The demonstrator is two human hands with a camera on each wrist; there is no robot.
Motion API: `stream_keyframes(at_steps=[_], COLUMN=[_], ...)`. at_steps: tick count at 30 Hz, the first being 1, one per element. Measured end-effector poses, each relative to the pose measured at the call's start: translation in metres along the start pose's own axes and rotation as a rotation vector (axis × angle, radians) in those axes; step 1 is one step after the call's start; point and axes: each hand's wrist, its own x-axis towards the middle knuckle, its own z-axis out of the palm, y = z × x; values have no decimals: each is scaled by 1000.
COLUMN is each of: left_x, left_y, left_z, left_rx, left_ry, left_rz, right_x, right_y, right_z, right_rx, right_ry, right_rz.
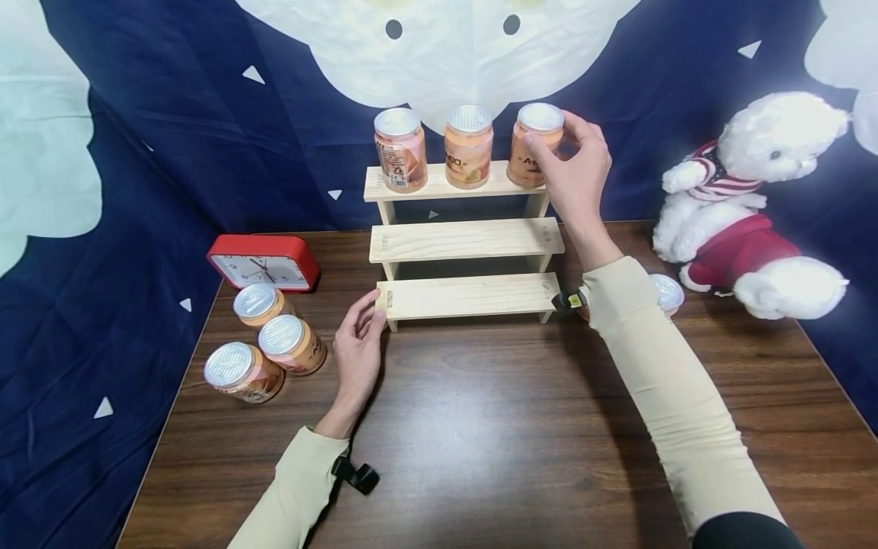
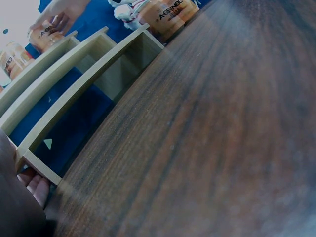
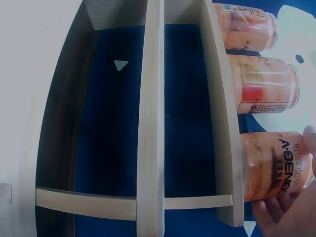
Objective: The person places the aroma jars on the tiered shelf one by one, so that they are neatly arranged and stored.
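Observation:
A three-step wooden stand [image 1: 473,297] stands at the back of the table. On its top step are three orange cans with silver lids: a left can [image 1: 401,152], a middle can [image 1: 469,149] and a right can [image 1: 527,156]. My right hand [image 1: 579,168] grips the right can, thumb in front and fingers round its far side; the right wrist view shows this can [image 3: 269,165] with its base against the step. The left hand [image 1: 360,347] holds the left end of the lowest step, its fingertips partly behind the side piece in the left wrist view.
Three more cans [image 1: 293,343] are grouped at the left, beside a red clock [image 1: 264,261]. At the right, another can [image 1: 667,292] is partly behind my sleeve, near a white plush toy [image 1: 748,206]. Dark blue cloth [image 1: 206,137] with white shapes hangs behind the table.

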Motion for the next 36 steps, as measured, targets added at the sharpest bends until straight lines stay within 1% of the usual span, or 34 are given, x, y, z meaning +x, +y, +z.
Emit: stream_keyframes(at_steps=[3,5,8,10,11,15,18,20,23,26,30,32,33,34,36], left_x=[0,-1,-5,-10,-12,-19,-20,-20,-20,-17,-9,-7,-7,-8,-12], left_y=[0,4,16,30,35,57,62,61,59,50,28,22,22,26,38], left_z=[0,1,4,6,8,13,15,15,13,11,6,5,5,6,8], left_rx=[4,12,8,6,-6,5,17,7,0,-4,-4,-8,-3,-1,4], left_ry=[-3,3,21,28,36,42,50,54,43,38,27,21,25,24,32], left_rz=[3,2,-12,-3,0,12,-2,1,17,24,6,-5,-11,-6,-7], right_x=[0,0,0,0,-1,-2,-4,-5,-7,-11,-16,-19,-20,-21,-24], right_y=[0,-1,-2,-3,-3,-5,-3,-2,0,0,-1,-1,-1,-1,-1], right_z=[-1,-1,-2,-3,-4,-7,-10,-11,-14,-17,-23,-25,-26,-28,-29], right_rx=[0,2,-1,-9,-15,-39,-47,-43,-29,-6,11,20,23,27,38], right_ry=[-3,-8,-18,-27,-31,-35,-31,-32,-32,-28,-20,-16,-14,-12,-6], right_rz=[-4,1,3,5,4,7,15,16,21,24,19,14,11,9,8])
